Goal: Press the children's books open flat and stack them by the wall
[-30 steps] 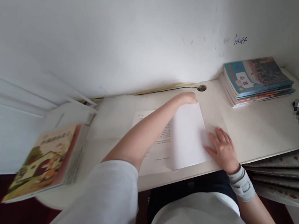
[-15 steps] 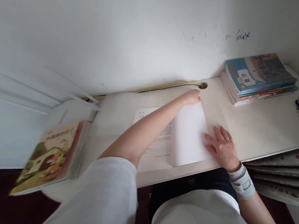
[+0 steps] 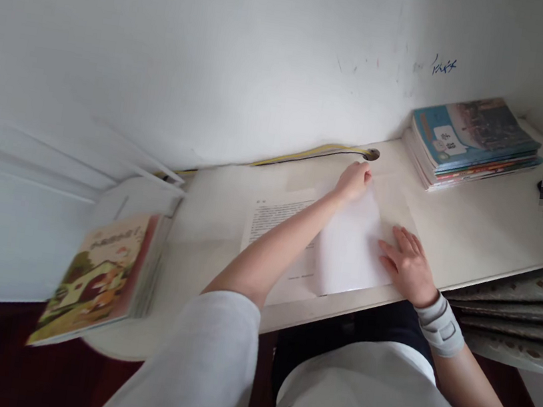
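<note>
Left forearm [image 3: 281,251]: ok so on my head feed it's shifted a bit to the right over the last second, and more of the printed text shows beside it now. For the page handling, I read that as a small adjustment.
Left hand [image 3: 354,179]: up at the top edge of the white page, fingers curled in like a loose fist. Can't tell from here if they're actually pinching paper or just resting on it.
Right hand [image 3: 410,267]: hardly moved against the page. Palm down, fingers a little spread, tips at the white page's right edge. Not gripping anything I can see.
White page [image 3: 347,258]: lies on the desk [image 3: 473,242] between the hands, bowed along its left side, near the front edge.
Printed page [image 3: 274,216]: just left of the white one, partly under the forearm from my angle.
Book stack [image 3: 477,138]: back right, blue cover on top, well apart from both hands.
Picture book [image 3: 94,279]: far left, on top of a pile, sticking out past the desk edge.
</note>
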A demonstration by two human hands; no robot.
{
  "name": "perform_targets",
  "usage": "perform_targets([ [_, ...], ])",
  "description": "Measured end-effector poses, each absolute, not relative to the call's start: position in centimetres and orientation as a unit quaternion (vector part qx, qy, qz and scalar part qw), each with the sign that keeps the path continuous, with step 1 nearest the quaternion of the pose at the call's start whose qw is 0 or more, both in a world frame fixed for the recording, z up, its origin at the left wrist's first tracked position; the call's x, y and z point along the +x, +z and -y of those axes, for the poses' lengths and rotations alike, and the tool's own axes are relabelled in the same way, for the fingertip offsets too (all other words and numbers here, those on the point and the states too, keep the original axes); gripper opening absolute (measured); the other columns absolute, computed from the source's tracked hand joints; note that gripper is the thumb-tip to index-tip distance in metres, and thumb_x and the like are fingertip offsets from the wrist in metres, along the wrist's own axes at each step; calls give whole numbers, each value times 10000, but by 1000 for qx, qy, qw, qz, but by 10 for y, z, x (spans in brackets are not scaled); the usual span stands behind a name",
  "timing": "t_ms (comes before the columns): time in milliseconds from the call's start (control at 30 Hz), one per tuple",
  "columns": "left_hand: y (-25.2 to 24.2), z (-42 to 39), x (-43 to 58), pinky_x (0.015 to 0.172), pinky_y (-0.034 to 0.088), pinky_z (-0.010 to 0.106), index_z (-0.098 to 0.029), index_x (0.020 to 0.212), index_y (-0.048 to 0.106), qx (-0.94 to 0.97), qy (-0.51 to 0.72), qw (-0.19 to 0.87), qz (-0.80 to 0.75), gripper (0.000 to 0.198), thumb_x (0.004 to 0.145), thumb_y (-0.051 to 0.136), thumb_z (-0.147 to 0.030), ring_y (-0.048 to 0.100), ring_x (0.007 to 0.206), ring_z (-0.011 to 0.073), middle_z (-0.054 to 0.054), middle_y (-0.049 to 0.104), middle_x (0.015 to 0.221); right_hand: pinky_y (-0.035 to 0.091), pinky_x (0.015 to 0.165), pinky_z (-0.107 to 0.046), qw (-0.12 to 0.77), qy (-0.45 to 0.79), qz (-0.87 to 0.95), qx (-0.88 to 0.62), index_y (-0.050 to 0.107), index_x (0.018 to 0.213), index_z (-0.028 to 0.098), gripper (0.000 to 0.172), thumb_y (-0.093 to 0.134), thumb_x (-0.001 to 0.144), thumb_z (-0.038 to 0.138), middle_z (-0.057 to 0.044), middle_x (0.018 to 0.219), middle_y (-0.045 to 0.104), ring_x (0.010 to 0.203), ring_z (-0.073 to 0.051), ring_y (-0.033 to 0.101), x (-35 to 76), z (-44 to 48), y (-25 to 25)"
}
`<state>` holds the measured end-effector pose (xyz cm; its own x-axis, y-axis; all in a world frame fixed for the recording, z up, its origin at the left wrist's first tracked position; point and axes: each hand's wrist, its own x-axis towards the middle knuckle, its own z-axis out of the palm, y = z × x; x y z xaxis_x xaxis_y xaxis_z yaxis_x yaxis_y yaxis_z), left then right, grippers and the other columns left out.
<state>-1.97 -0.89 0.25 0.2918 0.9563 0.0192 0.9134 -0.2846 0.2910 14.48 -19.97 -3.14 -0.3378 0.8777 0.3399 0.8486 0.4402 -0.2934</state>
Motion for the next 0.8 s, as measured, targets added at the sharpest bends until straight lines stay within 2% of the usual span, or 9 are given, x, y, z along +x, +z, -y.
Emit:
perform_targets([
  [133,24,53,-31,1003,315,445,-105,1191,523,826,70,47,-557,348,919,402,-285,418,1239,285,190,515,1281,362,1026,-471,237,25,816,-526,700,1031,208,251,500,879,226,-153,1314,523,1254,-283,437,144,200,-33],
  [200,36,94,-42,1033,237,556,-105,1260,477,859,-26,32,-511,497,917,376,-451,247,1350,366,217,354,1431,365,1027,-467,238,21,814,-529,703,1026,202,255,494,882,226,-157,1309,526,1252,-282,442,144,200,-33],
  [300,45,163,-58,1031,223,599,-109,1361,368,891,-122,45,-435,742,839,392,-635,127,1383,411,236,243,1485,370,1023,-464,239,17,811,-533,705,1013,195,261,477,889,219,-154,1301,534,1250,-275,446,143,201,-32],
  [367,43,200,-67,1022,240,610,-110,1372,346,902,-129,27,-411,780,801,484,-624,131,1377,430,241,246,1482,374,1020,-462,239,17,812,-533,705,1002,190,264,467,892,218,-152,1296,539,1251,-271,445,143,200,-32],
  [433,34,224,-73,1025,252,604,-134,1353,374,907,-115,-1,-406,685,815,552,-520,163,1371,428,219,274,1477,375,1019,-464,238,18,813,-532,701,1000,183,268,457,892,212,-154,1292,543,1251,-271,443,143,200,-32],
  [533,18,237,-76,1036,254,601,-177,1311,431,909,-73,-31,-409,498,870,527,-387,218,1363,403,168,343,1455,381,1018,-462,235,7,812,-535,679,1029,144,285,435,886,175,-176,1277,552,1242,-272,450,144,200,-34],
  [600,10,237,-75,1033,255,613,-200,1284,464,910,-50,-38,-410,437,886,500,-377,261,1348,392,138,394,1427,382,1021,-445,227,-13,811,-539,650,1078,106,309,423,872,141,-189,1269,554,1233,-270,458,144,201,-35],
  [700,5,235,-72,1032,264,616,-229,1247,502,912,-25,-39,-408,407,875,517,-394,327,1320,361,111,464,1371,384,1013,-444,183,-48,818,-543,588,1185,90,367,423,858,113,-186,1278,549,1211,-279,477,142,203,-31],
  [800,4,235,-69,1036,269,611,-255,1236,518,911,-9,-42,-410,396,865,537,-391,363,1302,325,99,504,1331,412,962,-464,101,-73,832,-541,528,1269,140,409,403,880,122,-193,1333,501,1184,-292,497,135,204,-17],
])
